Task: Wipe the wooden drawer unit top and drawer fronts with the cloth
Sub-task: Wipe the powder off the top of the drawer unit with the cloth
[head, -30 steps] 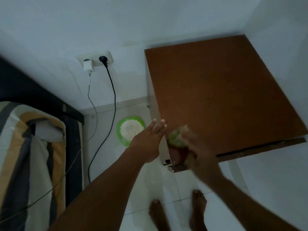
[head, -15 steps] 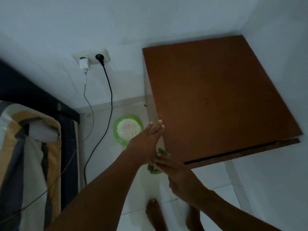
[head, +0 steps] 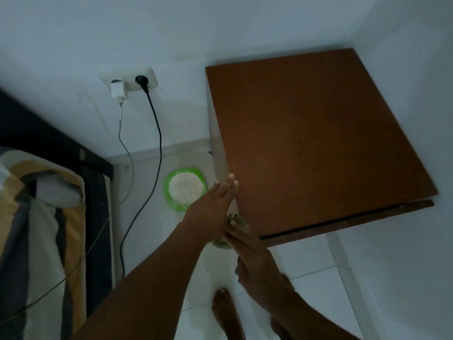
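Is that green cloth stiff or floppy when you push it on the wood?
Probably floppy: the green cloth is scrunched into a wad in the right hand. Likely light too, as that hand alone holds it at a corner of the drawer unit.

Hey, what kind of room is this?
Most likely a bedroom: a bed with striped bedding at the left, a wooden drawer unit in the corner, and a wall socket with a charger plugged in.
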The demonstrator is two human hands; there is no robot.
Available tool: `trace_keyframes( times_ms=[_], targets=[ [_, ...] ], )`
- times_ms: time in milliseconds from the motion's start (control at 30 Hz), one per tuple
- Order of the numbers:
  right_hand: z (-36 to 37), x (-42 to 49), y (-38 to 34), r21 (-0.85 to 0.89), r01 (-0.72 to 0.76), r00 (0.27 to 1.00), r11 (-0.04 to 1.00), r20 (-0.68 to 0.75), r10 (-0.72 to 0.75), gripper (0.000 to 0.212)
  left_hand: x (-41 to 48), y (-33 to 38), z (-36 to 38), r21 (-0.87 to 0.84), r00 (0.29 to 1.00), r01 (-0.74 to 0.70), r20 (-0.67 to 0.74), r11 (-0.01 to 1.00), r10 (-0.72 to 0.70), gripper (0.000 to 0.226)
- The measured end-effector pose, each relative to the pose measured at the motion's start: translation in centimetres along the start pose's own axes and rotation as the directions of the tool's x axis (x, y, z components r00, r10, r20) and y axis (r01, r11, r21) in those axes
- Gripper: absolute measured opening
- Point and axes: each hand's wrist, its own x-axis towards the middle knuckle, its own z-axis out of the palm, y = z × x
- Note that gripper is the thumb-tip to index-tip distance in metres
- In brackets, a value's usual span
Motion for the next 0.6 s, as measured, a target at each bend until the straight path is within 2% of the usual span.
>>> trace_keyframes(
  times_ms=[67, 133, 267, 300, 400, 467, 533, 600],
  targets=[
    [-1.9, -0.2, -0.2, 0.068, 0.002, 1.0, 0.998, 0.004, -0.003, 0.062, 0.1, 0.0, 0.2, 0.001, 1.0, 0.006, 0.002, 1.0, -0.006, 0.092],
    [-5.0, 1.1, 1.9, 0.057, -0.053, 0.995, 0.997, -0.079, 0.057, 0.056, 0.0, 0.1, 0.5, -0.015, 1.0, 0.017, -0.007, 1.0, -0.017, 0.095],
    [-9.8, 5.3, 9.9, -0.05, -0.356, 0.899, 0.933, -0.292, 0.327, 0.059, -0.2, 0.7, 1.3, -0.036, 0.998, 0.038, -0.044, 0.999, -0.04, 0.1],
    [-9.4, 5.5, 10.5, -0.088, -0.376, 0.89, 0.922, -0.309, 0.334, 0.06, -0.2, 0.9, 1.5, -0.04, 0.998, 0.046, -0.048, 0.998, -0.048, 0.099],
    [-5.6, 3.9, 8.4, -0.194, -0.215, 0.94, 0.957, -0.307, 0.15, 0.051, -0.3, 1.5, 1.9, -0.02, 0.995, 0.062, -0.075, 0.998, -0.063, 0.098],
    [-3.5, 2.1, 5.7, -0.157, -0.122, 0.976, 0.98, -0.198, 0.09, 0.047, -0.4, 2.0, 2.4, 0.004, 0.992, 0.071, -0.105, 0.997, -0.07, 0.098],
    [-2.9, 0.3, 4.0, -0.099, -0.032, 0.998, 0.995, -0.052, 0.027, 0.057, -0.8, 2.7, 3.0, 0.015, 0.99, 0.06, -0.128, 0.998, -0.058, 0.094],
    [-4.2, -0.4, 3.8, -0.026, 0.049, 0.999, 0.998, 0.025, -0.048, 0.064, -1.3, 3.3, 3.6, 0.049, 0.99, 0.029, -0.137, 0.998, -0.022, 0.085]
  ],
)
